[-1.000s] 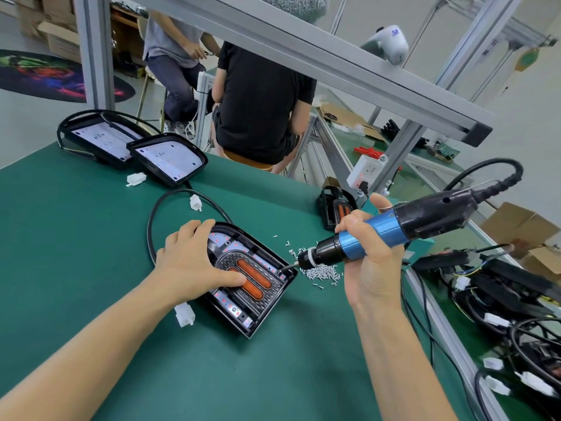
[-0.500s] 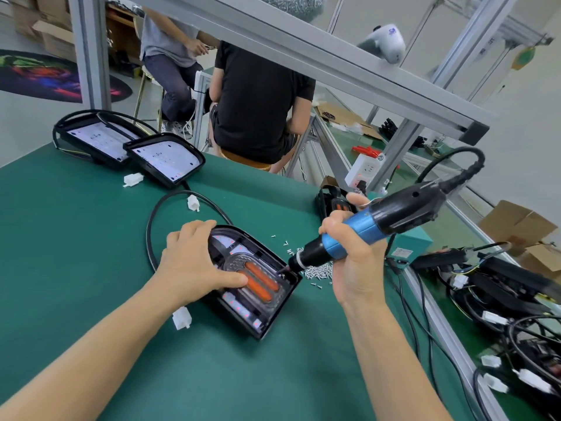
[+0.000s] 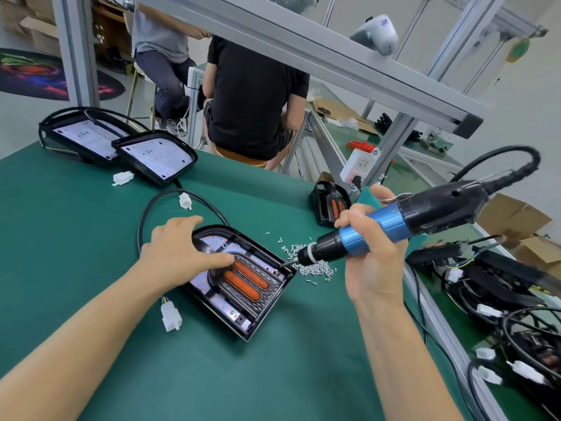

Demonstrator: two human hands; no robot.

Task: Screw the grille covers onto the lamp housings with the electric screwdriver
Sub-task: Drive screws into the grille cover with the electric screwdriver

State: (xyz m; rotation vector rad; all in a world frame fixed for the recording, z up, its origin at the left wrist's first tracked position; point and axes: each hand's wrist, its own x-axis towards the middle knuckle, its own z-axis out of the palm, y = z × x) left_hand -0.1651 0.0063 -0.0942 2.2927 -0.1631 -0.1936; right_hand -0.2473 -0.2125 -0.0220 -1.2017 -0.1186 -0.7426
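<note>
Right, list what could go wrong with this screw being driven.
1. The screwdriver comes in at a steep slant, so its bit could slip off the screw and scratch the grille cover or the lamp housing.
2. The left hand rests on the housing with its thumb on the cover, close to the bit; a slip might catch it.
3. The loose screws beside the housing could scatter if it shifts.

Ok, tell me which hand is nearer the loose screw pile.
Right. The right hand grips the screwdriver just beside the screw pile; the left hand presses the lamp housing farther left.
</note>
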